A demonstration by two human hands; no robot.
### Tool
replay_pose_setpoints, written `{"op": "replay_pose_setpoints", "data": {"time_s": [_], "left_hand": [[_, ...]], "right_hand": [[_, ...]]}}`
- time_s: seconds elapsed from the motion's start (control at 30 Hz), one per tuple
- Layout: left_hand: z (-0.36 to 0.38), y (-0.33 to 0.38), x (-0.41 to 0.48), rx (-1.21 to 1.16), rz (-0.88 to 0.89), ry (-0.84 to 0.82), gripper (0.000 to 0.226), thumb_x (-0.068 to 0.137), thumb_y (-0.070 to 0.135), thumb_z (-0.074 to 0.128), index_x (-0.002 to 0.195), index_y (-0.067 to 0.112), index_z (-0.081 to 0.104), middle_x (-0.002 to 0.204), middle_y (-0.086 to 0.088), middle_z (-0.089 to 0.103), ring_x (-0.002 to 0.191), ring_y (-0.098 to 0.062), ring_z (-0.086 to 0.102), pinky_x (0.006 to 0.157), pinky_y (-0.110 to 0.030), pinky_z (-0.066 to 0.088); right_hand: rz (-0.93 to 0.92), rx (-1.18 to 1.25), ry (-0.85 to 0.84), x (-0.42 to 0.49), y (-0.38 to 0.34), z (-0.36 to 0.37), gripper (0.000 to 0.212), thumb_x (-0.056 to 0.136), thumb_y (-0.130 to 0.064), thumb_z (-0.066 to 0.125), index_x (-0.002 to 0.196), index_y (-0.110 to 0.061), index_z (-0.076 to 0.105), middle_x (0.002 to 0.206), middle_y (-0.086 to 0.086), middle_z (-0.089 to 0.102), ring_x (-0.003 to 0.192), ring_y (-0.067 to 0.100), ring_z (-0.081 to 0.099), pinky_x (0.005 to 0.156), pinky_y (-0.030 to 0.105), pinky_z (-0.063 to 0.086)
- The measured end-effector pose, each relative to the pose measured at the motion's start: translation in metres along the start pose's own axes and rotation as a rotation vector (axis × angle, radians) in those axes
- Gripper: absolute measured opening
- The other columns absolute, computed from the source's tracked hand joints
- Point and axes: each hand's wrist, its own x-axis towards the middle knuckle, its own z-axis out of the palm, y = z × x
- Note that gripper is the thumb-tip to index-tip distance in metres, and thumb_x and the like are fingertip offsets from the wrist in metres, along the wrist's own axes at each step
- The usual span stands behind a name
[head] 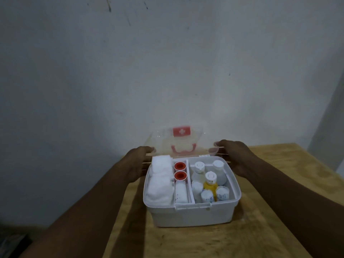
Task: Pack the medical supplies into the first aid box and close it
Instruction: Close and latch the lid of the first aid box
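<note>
A white first aid box (pixel 191 214) stands on a wooden table, its clear lid (pixel 178 142) with a red cross label raised upright at the back. Inside, white cotton wads (pixel 160 180) fill the left compartment. Two red-capped tape rolls (pixel 180 171) and a white roll lie in the middle strip. White bottles (pixel 217 171), a yellow bottle (pixel 210 184) and wrapped bandage rolls (pixel 207 196) fill the right part. My left hand (pixel 137 161) grips the lid's left edge. My right hand (pixel 236 155) grips its right edge.
The wooden table (pixel 270 229) runs to the right and toward me; its left edge drops off just left of the box. A grey-white wall (pixel 167 71) stands close behind the box.
</note>
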Motion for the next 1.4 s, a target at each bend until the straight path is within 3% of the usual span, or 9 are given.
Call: {"op": "replay_pose_setpoints", "data": {"time_s": [0.1,0.2,0.37,0.6,0.8,0.93,1.13,1.27,1.4], "left_hand": [[0.003,0.009,0.002,-0.083,0.064,-0.031,0.033,0.098,0.039,0.053,0.112,0.013,0.067,0.099,-0.014,0.077,0.094,-0.034,0.068,0.09,-0.042,0.053],[0.001,0.015,-0.003,-0.144,0.1,-0.073,0.046,0.101,0.052,0.041,0.118,0.017,0.064,0.113,-0.016,0.072,0.107,-0.036,0.065,0.096,-0.046,0.052],[-0.006,0.02,-0.016,-0.15,0.139,-0.08,0.053,0.099,0.058,0.038,0.124,0.02,0.065,0.121,-0.01,0.07,0.115,-0.035,0.063,0.105,-0.049,0.048],[-0.02,0.022,-0.048,-0.047,0.199,-0.091,0.032,0.096,0.037,0.053,0.118,0.023,0.071,0.121,-0.005,0.072,0.113,-0.031,0.065,0.109,-0.044,0.044],[-0.029,0.0,-0.063,-0.021,0.265,-0.128,0.019,0.091,0.016,0.065,0.106,0.018,0.077,0.116,-0.004,0.074,0.105,-0.028,0.068,0.086,-0.036,0.052],[-0.029,-0.014,-0.065,-0.044,0.329,-0.114,0.019,0.087,0.007,0.07,0.103,0.013,0.078,0.115,-0.006,0.076,0.119,-0.032,0.064,0.109,-0.044,0.046],[-0.036,-0.008,-0.068,0.069,0.347,-0.053,0.022,0.084,0.024,0.074,0.106,0.02,0.077,0.119,0.0,0.074,0.122,-0.025,0.058,0.112,-0.043,0.033],[-0.03,-0.016,-0.069,0.123,0.313,-0.093,0.035,0.082,0.041,0.076,0.112,0.024,0.073,0.126,-0.001,0.068,0.121,-0.03,0.059,0.111,-0.05,0.04],[-0.009,-0.026,-0.073,0.176,0.22,-0.169,0.06,0.081,0.061,0.068,0.126,0.023,0.061,0.125,-0.004,0.066,0.114,-0.03,0.064,0.1,-0.049,0.053]], "right_hand": [[-0.057,0.007,-0.026,0.0,-0.011,-0.006,0.022,0.092,-0.016,0.059,0.109,-0.004,0.065,0.102,0.014,0.076,0.087,0.029,0.068,0.066,0.034,0.053],[-0.103,-0.002,-0.053,-0.002,-0.017,-0.011,0.027,0.092,-0.021,0.056,0.114,-0.009,0.065,0.107,0.01,0.075,0.103,0.029,0.068,0.088,0.043,0.053],[-0.135,0.055,-0.047,-0.017,-0.025,-0.016,0.035,0.092,-0.022,0.041,0.113,-0.013,0.068,0.108,0.006,0.076,0.104,0.026,0.067,0.093,0.044,0.048],[-0.206,-0.01,-0.033,-0.05,-0.025,-0.024,0.026,0.088,-0.023,0.052,0.103,-0.017,0.073,0.104,0.002,0.077,0.104,0.026,0.068,0.096,0.045,0.05],[-0.348,-0.136,-0.044,-0.067,-0.002,-0.032,0.015,0.091,-0.012,0.061,0.096,-0.013,0.075,0.106,0.005,0.074,0.102,0.028,0.067,0.092,0.047,0.056],[-0.474,-0.246,0.007,-0.073,0.017,-0.033,0.014,0.089,-0.01,0.065,0.094,-0.016,0.076,0.102,-0.002,0.074,0.1,0.021,0.067,0.087,0.044,0.058],[-0.576,-0.327,0.035,-0.077,0.013,-0.031,0.011,0.089,-0.012,0.066,0.095,-0.016,0.075,0.1,-0.004,0.073,0.096,0.014,0.066,0.078,0.028,0.053],[-0.6,-0.426,0.021,-0.077,0.014,-0.024,0.012,0.09,-0.021,0.065,0.099,-0.019,0.073,0.106,-0.006,0.071,0.094,0.016,0.068,0.083,0.036,0.058],[-0.7,-0.742,0.092,-0.081,0.007,-0.015,0.02,0.095,-0.021,0.058,0.113,-0.021,0.066,0.125,0.0,0.063,0.106,0.016,0.061,0.083,0.025,0.045]]}}
